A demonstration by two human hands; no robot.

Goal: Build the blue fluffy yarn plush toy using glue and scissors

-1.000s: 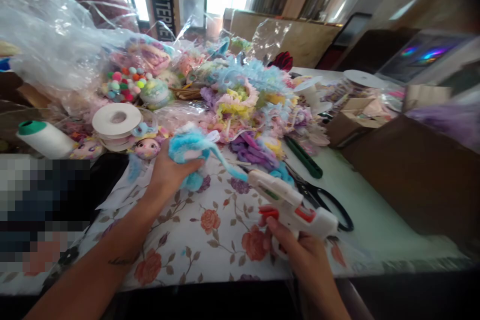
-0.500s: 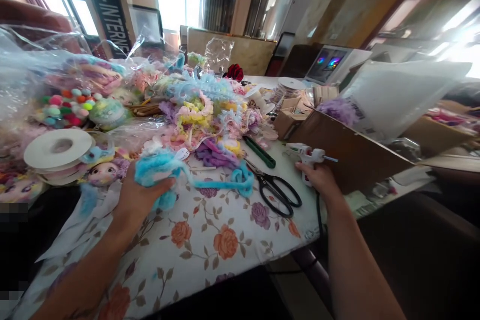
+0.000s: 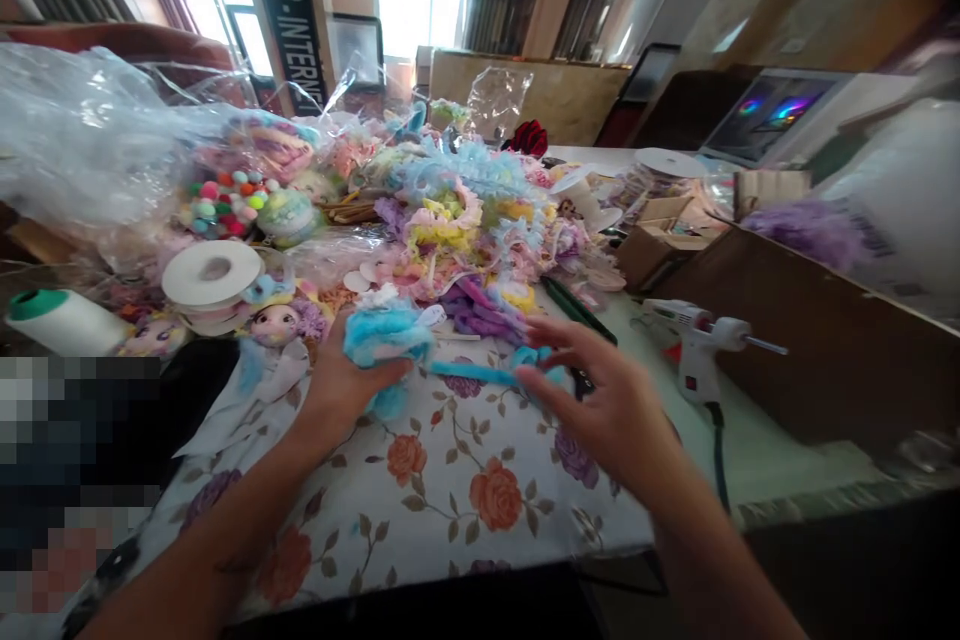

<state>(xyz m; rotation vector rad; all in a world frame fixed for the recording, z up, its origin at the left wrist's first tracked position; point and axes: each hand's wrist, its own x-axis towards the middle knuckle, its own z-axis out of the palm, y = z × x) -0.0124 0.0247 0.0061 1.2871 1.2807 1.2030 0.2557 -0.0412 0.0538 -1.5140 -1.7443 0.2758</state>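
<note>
My left hand (image 3: 349, 380) is closed around a fluffy blue wool bundle (image 3: 386, 335), its thumb across the front. From the bundle a blue wool strip (image 3: 472, 373) runs to the right along the flowered cloth. My right hand (image 3: 600, 385) hovers at the strip's far end with fingers apart; whether a fingertip touches it I cannot tell. To the right, a white hot glue gun (image 3: 697, 345) rests against a cardboard box. My right hand covers most of the black scissors. A green-handled cutter (image 3: 577, 310) lies just behind it.
Behind my hands is a heap of pastel trims (image 3: 457, 180) and clear plastic bags (image 3: 97, 130). On the left stand a white ribbon spool (image 3: 214, 275) and a thread cone (image 3: 67, 320). The cardboard box (image 3: 810, 330) borders the right side; the glue gun's cord (image 3: 720, 460) hangs down near my forearm.
My right hand has let go of the glue gun and moved left to the blue strip. The view has turned left. My left hand still holds the blue bundle.
</note>
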